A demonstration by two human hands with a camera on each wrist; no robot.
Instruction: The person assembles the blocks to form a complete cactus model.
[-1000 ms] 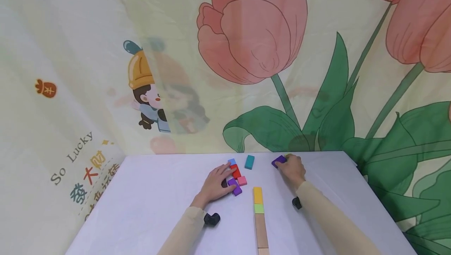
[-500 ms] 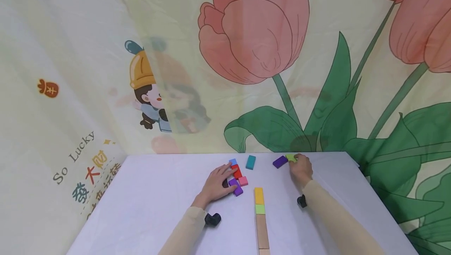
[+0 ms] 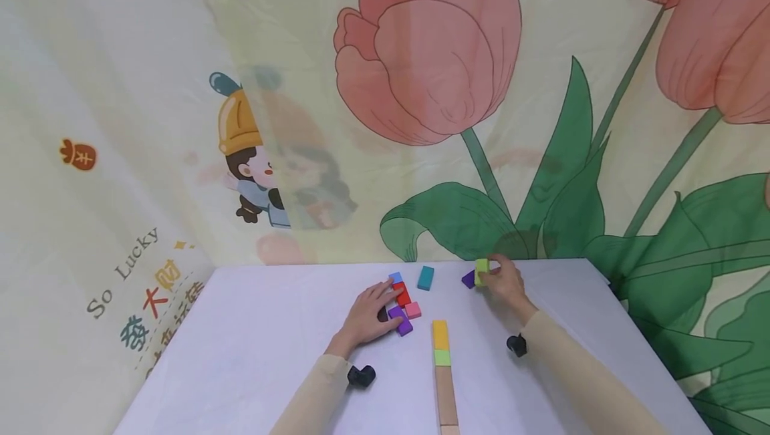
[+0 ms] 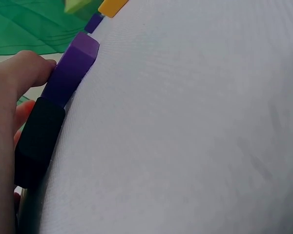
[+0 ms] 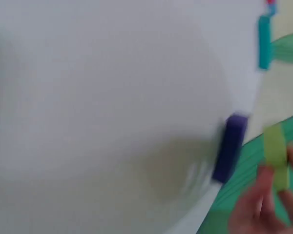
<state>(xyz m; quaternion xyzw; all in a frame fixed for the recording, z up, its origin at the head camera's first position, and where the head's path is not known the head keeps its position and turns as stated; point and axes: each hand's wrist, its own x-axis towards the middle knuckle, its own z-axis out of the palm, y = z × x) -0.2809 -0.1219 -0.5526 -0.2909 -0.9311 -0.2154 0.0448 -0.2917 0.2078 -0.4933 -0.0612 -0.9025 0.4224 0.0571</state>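
Block (image 3: 482, 272), green, pinched in the grip of the right hand (image 3: 507, 286) near the desk's (image 3: 240, 355) far edge. Judged light, stiff, perhaps slippery, hardly fragile; opposite long sides best to hold. Left hand (image 3: 368, 310), fingers loosely spread, touches purple block (image 3: 404, 325).

The right hand (image 5: 268, 217) blurs, cropped at the right wrist view's lower right; in the head view, a green block (image 3: 482, 272) partly hides a dark purple block (image 3: 468, 280).
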